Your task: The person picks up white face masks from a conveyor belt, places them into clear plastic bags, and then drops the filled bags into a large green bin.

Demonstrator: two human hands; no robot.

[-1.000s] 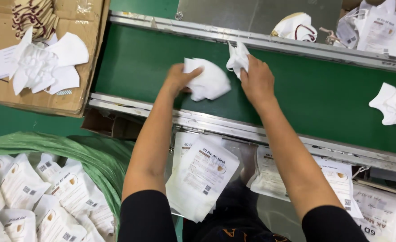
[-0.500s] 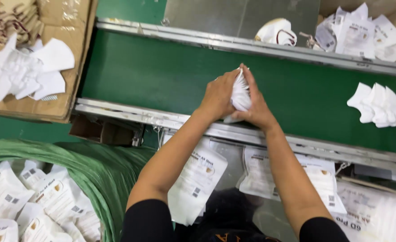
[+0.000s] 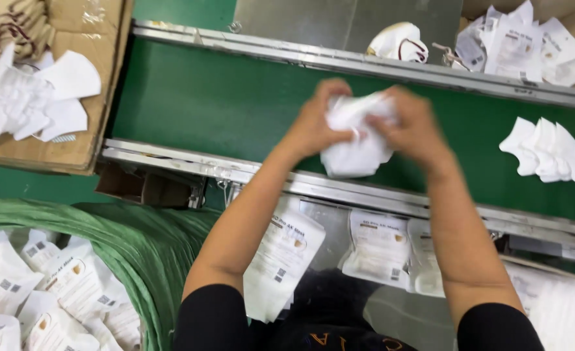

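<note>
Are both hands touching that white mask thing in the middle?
Touching. The head view shows the left hand and the right hand gripping the white masks from each side, fingers pressed into the fabric, above the green belt.

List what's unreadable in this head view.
- White masks between left hand and right hand: motion blur and fingers hide how many.
- Masks on the belt: right edge cuts the pile.
- Pouches in green sack: bottom-left edge cuts them.
</note>
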